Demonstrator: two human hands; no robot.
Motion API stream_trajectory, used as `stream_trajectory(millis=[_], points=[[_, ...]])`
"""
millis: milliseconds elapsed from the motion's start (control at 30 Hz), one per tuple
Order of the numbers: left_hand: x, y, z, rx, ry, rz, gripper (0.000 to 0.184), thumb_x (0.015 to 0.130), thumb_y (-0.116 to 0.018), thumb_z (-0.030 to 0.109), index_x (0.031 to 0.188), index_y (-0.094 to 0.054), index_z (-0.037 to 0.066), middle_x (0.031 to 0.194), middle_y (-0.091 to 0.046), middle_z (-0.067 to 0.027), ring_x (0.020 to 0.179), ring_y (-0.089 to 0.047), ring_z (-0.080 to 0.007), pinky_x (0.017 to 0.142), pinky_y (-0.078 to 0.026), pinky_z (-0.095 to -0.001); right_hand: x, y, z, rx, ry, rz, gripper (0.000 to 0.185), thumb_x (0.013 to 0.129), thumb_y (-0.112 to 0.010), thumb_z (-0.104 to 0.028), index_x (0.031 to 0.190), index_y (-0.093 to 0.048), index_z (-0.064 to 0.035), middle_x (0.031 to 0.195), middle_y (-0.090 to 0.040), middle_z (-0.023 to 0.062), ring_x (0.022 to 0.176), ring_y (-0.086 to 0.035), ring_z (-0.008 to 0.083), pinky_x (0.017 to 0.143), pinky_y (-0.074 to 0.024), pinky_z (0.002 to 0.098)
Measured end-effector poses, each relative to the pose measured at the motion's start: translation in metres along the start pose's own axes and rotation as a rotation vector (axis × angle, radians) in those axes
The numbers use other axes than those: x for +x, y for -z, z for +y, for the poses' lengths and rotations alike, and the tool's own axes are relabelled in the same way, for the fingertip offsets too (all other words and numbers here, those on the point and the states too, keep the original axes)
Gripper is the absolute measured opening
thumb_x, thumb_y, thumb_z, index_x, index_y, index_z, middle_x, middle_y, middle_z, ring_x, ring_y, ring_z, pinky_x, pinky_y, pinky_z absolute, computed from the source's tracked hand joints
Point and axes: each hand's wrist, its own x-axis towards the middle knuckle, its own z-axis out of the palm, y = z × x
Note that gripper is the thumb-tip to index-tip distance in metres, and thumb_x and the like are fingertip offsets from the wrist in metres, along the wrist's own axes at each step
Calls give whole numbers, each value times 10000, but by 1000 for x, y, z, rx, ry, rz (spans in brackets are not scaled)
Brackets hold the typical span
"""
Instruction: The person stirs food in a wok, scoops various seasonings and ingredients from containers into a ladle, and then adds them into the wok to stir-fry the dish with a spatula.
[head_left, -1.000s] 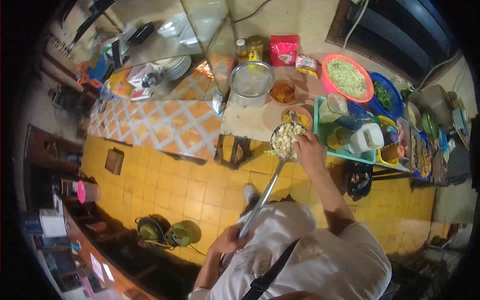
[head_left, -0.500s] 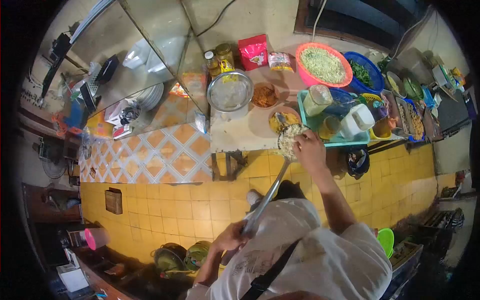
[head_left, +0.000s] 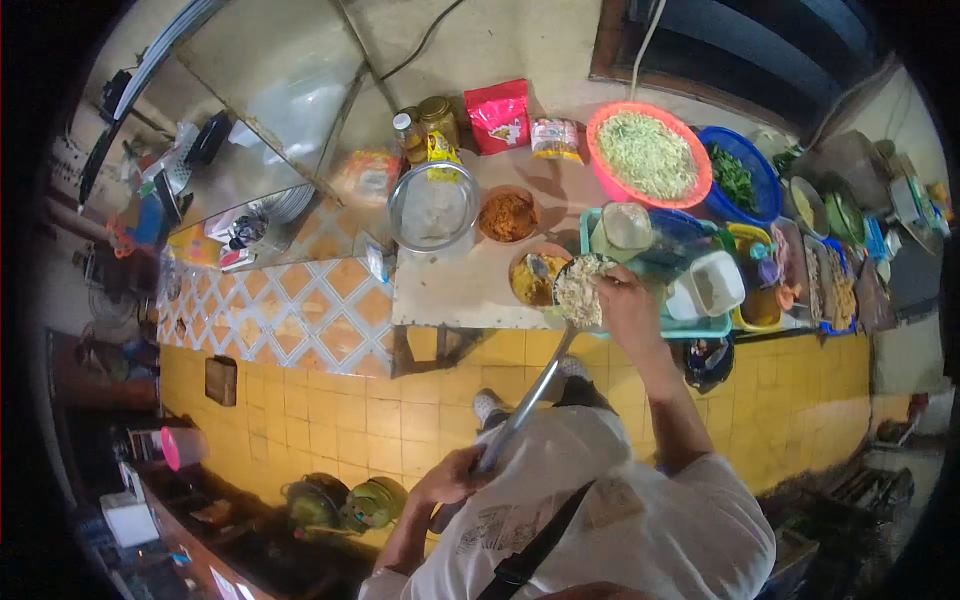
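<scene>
My left hand [head_left: 452, 476] is wrapped round the end of a long metal ladle [head_left: 528, 402], low in front of my body. The ladle's bowl is at the counter's front edge, full of pale shredded food [head_left: 580, 288]. My right hand [head_left: 630, 308] is at the right side of that bowl, its fingers bent together at the food; anything between them is hidden. Just behind the ladle is a bowl of yellow food [head_left: 535, 278] with a spoon in it. A bowl of orange-brown paste [head_left: 508, 214] and a metal bowl [head_left: 434, 206] stand farther left.
A pink basin of shredded cabbage [head_left: 650, 155] and a blue basket of green leaves [head_left: 738, 178] stand at the back. A turquoise tray [head_left: 712, 326] holds containers right of my hand. A tiled counter [head_left: 300, 310] and glass case are left. A black bin [head_left: 708, 365] stands below.
My view has shifted slightly. My right hand has stayed at the ladle's bowl, and the food in it looks a little rearranged. My left hand keeps its hold on the handle.
</scene>
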Motion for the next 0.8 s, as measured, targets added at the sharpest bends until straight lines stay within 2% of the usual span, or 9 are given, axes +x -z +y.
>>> stream_trajectory(millis=[100, 200, 300, 367, 433, 500, 600, 700, 800], points=[[26, -27, 34, 103, 105, 25, 419, 754, -609, 138, 1131, -521, -22, 890, -607, -73, 827, -541, -153, 759, -433, -287, 17, 11, 29, 26, -28, -10, 118, 758, -590, -136, 867, -622, -105, 830, -573, 73, 761, -606, 275, 612, -501, 384], [53, -59, 41, 87, 71, 141, 392, 755, -602, 219, 1066, -542, -13, 795, -585, -77, 727, -517, -139, 680, -434, -308, 27, 19, 65, 126, -60, -71, 200, 781, -561, -110, 976, -604, -116, 868, -584, 71, 761, -606, 300, 619, -498, 401], [73, -92, 63, -132, 253, 142, 384, 742, -604, 174, 1075, -543, -7, 804, -582, -62, 716, -510, -134, 666, -436, -297, 39, 29, 107, 215, -70, -133, 299, 816, -540, -135, 1115, -530, -122, 873, -597, 111, 797, -595, 330, 644, -488, 439], [81, -114, 66, -342, 178, 230, 329, 733, -606, 123, 1036, -556, 5, 781, -567, -39, 707, -509, -118, 649, -436, -283, 44, 48, 138, 178, -68, -88, 263, 819, -532, -127, 1081, -545, -111, 863, -600, 122, 803, -596, 329, 646, -488, 435], [85, -131, 71, -339, 195, 242, 294, 741, -610, 116, 1011, -559, 11, 764, -557, -29, 698, -504, -106, 637, -430, -271, 42, 72, 168, 135, -51, -28, 228, 822, -524, -119, 1047, -559, -99, 853, -602, 132, 809, -597, 328, 647, -489, 432], [91, -143, 83, -401, 243, 290, 222, 767, -625, 128, 950, -558, 20, 725, -534, -2, 671, -490, -83, 605, -416, -247, 37, 92, 202, -41, -227, -287, 186, 789, -543, -61, 969, -589, -64, 860, -613, 152, 834, -585, 350, 678, -467, 434], [96, -161, 95, -404, 269, 359, 242, 771, -635, 138, 961, -557, 10, 730, -536, 3, 669, -486, -82, 601, -411, -238, 11, 90, 252, -97, -100, -469, 120, 804, -516, -84, 896, -593, -81, 856, -615, 133, 824, -610, 312, 659, -501, 416], [104, -179, 103, -419, 186, 451, 181, 750, -604, 31, 922, -548, 16, 696, -497, 33, 619, -444, -64, 557, -363, -227, -2, 78, 253, -159, -117, -503, 128, 787, -544, -115, 901, -599, -97, 846, -618, 129, 790, -619, 307, 669, -507, 421], [107, -206, 97, -489, 138, 540, 261, 768, -632, 130, 985, -559, 5, 734, -540, 3, 645, -480, -81, 583, -411, -243, 8, 60, 245, -116, -178, -474, 153, 791, -545, -134, 937, -578, -104, 860, -628, 124, 871, -598, 313, 697, -485, 440]])
